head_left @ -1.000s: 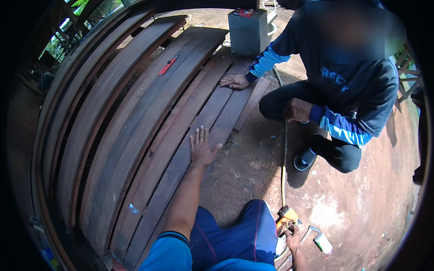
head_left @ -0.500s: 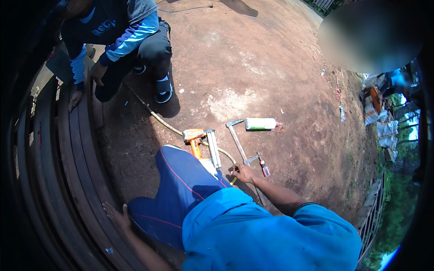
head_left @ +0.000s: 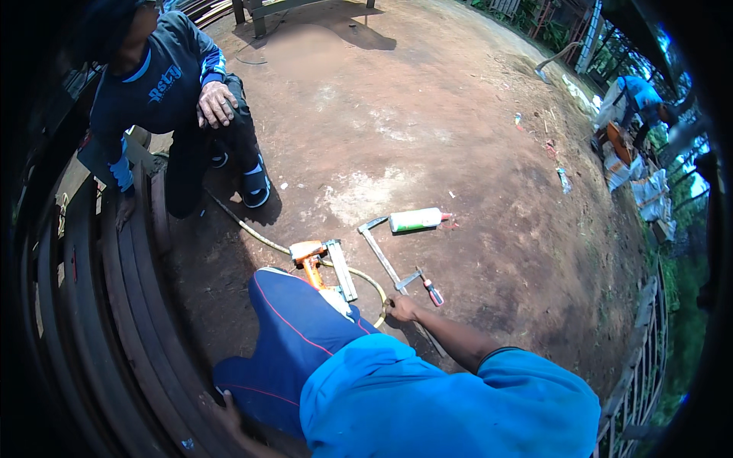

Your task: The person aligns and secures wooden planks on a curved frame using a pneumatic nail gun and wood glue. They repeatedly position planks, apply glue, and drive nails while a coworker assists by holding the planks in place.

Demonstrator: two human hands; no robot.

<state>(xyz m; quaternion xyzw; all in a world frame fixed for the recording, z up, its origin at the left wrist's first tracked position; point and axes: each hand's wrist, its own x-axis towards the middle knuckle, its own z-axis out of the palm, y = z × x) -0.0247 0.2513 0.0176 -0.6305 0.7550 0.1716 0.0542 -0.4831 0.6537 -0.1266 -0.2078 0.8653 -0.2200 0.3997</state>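
My right hand (head_left: 402, 308) is closed on a yellow air hose (head_left: 376, 282), just beside my knee. An orange nail gun (head_left: 310, 256) with a silver magazine lies against my leg, near the hose. Under and beyond my right forearm stretches a metal bar clamp (head_left: 379, 250) with a red and black handle. Past the clamp, a white bottle (head_left: 414, 220) with a green label and red tip lies on its side. My left hand (head_left: 225, 412) rests on the dark wooden slats (head_left: 130, 305) at my left, thumb apart from the fingers, partly in shadow.
A co-worker (head_left: 172, 99) squats at the far left, one hand on the slats and one on the knee. Another person (head_left: 640, 99) bends by white sacks (head_left: 650, 195) at the far right. A wooden bench (head_left: 298, 6) stands at the back.
My view has tilted up, showing more of the far ground. The co-worker has raised their head and lifted one hand onto the knee. My right hand stays at the hose.
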